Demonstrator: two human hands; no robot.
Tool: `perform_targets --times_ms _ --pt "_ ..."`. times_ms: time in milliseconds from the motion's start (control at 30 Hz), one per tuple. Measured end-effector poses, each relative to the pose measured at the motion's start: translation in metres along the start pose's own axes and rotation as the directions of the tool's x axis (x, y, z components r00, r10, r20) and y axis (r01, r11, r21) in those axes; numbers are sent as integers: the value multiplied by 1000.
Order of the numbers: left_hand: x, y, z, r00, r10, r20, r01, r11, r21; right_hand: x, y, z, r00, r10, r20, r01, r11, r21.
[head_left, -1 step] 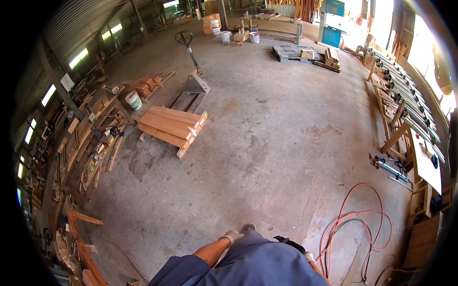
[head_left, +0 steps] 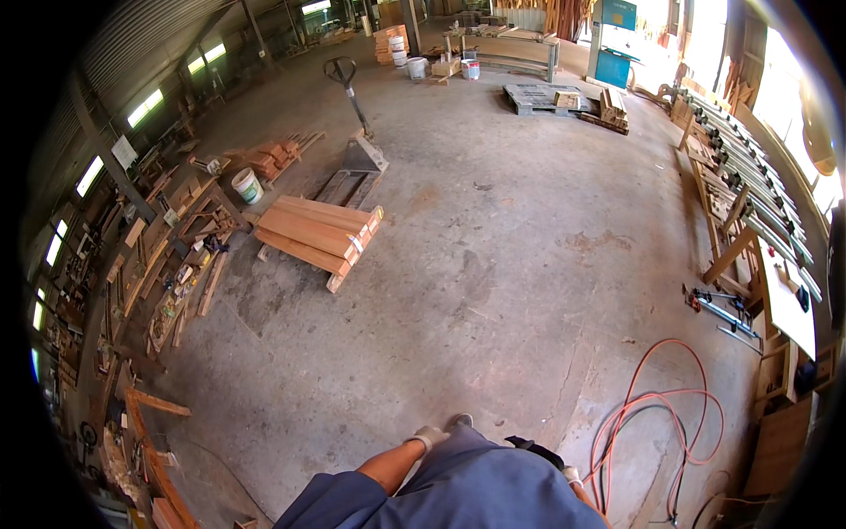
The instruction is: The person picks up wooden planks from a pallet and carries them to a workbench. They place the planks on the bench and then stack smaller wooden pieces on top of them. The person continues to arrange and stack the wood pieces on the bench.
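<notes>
My left hand [head_left: 426,435], in a pale glove, hangs beside my left thigh, close to a shoe [head_left: 462,420]. Its fingers are too small and turned away to make out. At my right side only a small part of my gloved right hand [head_left: 574,477] shows past my dark blue shirt [head_left: 476,489]; its fingers are hidden. A black item [head_left: 534,450], perhaps a strap or pouch, sticks out at my waist between the hands. Nothing can be seen held in either hand. Closest to the right hand is a loosely coiled red hose [head_left: 623,407] on the floor.
Reddish boards [head_left: 317,231] lie stacked by a pallet jack [head_left: 357,154] ahead on the left. Cluttered benches [head_left: 176,229] line the left. Clamp racks [head_left: 745,176] and a white-topped table [head_left: 787,300] stand right. Farther off are a grey pallet [head_left: 533,99] and a teal machine [head_left: 613,69].
</notes>
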State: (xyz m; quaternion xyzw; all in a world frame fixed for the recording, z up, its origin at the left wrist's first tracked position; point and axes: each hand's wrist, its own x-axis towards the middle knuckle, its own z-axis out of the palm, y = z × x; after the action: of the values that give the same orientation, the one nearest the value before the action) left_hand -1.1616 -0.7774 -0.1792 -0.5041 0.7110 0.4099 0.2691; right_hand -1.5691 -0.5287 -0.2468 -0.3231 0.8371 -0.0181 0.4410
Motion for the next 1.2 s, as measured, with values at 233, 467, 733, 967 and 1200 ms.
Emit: perform_targets --times_ms 233,467,733,967,1200 --pt "2 -3 3 1000 9 -24 -9 1000 8 1 0 0 1000 9 8 -9 1000 -2" --pt "25 -14 17 999 44 -20 -43 999 33 -2 -1 -2 1000 19 7 -19 1000 -4" --pt "49 -26 31 1000 12 -4 -11 999 32 -2 0 -1 1000 21 7 -21 1000 2" --pt "37 -23 28 998 -41 -44 38 997 -73 0 2 2 1000 18 12 -18 1000 2" --pt "40 -27 30 998 -36 -44 33 997 -63 0 -2 1 1000 13 18 -13 1000 6"
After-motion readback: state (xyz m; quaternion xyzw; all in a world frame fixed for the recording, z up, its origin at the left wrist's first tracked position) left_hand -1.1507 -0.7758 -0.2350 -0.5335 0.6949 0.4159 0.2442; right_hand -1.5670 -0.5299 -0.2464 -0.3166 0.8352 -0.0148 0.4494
